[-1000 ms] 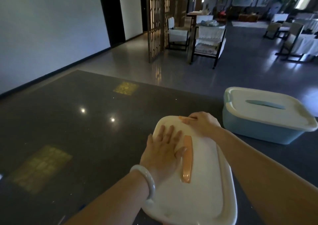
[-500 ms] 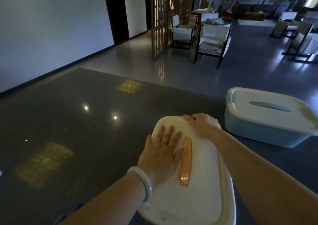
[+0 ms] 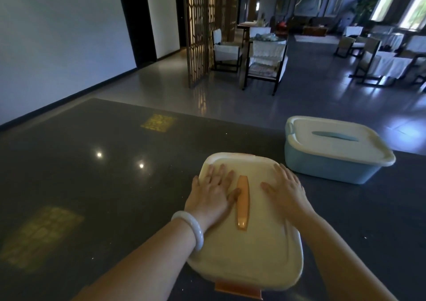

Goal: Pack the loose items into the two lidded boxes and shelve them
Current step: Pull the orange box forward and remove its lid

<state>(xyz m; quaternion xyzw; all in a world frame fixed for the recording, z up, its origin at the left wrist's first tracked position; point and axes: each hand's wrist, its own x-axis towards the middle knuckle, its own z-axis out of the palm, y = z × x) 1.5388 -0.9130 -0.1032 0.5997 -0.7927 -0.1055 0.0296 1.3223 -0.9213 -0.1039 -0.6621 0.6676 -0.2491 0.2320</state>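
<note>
Neither hand is actually gripping anything. The left hand (image 3: pixel 213 191) lies flat on the cream lid (image 3: pixel 249 254) of the near box, fingers straight and a bit spread, with the thumb touching the side of the lid's orange handle (image 3: pixel 243 202). The right hand (image 3: pixel 287 191) does the same on the other side of the handle: palm down, fingers straight and pointing away from the person, thumb out toward the handle but apart from it. So both palms are on the far half of the lid with the handle between them.

The box under that lid is mostly hidden. All that shows of it is an orange latch (image 3: pixel 238 289) poking out at the near end and a sliver of orange at the far rim. The lid looks seated all the way round, though the near right corner is behind the forearm.

The second box, the blue box (image 3: pixel 322 164), sits further back and to the right on the same dark polished tabletop (image 3: pixel 92 185), apart from the near box. Its white lid (image 3: pixel 359 148) is on, with a blue handle (image 3: pixel 334 136) across the top.

There's a pale bangle (image 3: pixel 193 228) on the left wrist. Past the table edge are a wooden lattice screen (image 3: pixel 200 24) and some white-covered chairs (image 3: pixel 265 63) on a grey floor.
</note>
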